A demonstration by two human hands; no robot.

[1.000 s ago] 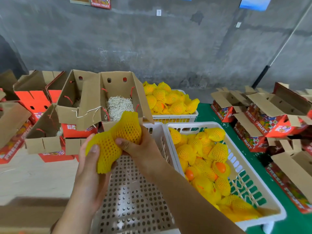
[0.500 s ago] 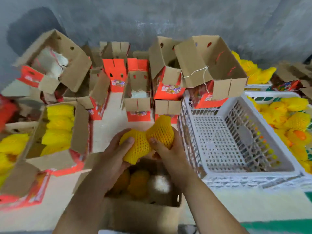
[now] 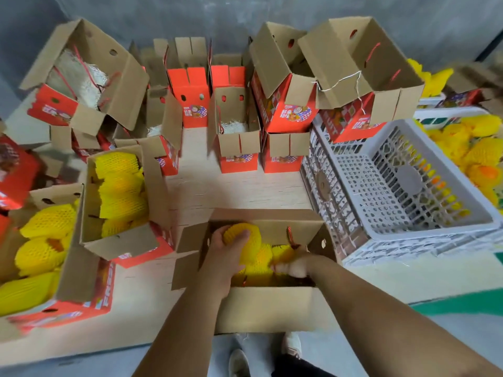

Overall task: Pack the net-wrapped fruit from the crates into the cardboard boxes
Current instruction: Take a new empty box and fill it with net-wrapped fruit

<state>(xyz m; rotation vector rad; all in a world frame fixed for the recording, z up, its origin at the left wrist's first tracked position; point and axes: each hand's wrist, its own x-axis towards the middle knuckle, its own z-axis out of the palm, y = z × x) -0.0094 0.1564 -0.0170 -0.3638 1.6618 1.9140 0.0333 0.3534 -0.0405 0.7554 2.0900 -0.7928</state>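
An open cardboard box stands right in front of me on the pale board. Several yellow net-wrapped fruits lie inside it. My left hand reaches into the box's left end and grips one net-wrapped fruit from above. My right hand is low in the right end of the box, fingers curled on a second net-wrapped fruit; that hand is blurred.
An empty white plastic crate sits to the right, and a crate of yellow wrapped fruit lies beyond it. Two filled boxes stand at left. Open red-and-brown boxes, some with shredded paper, crowd the back.
Both hands have gone down into the near box, each with its fruit. The view has tilted further downward.
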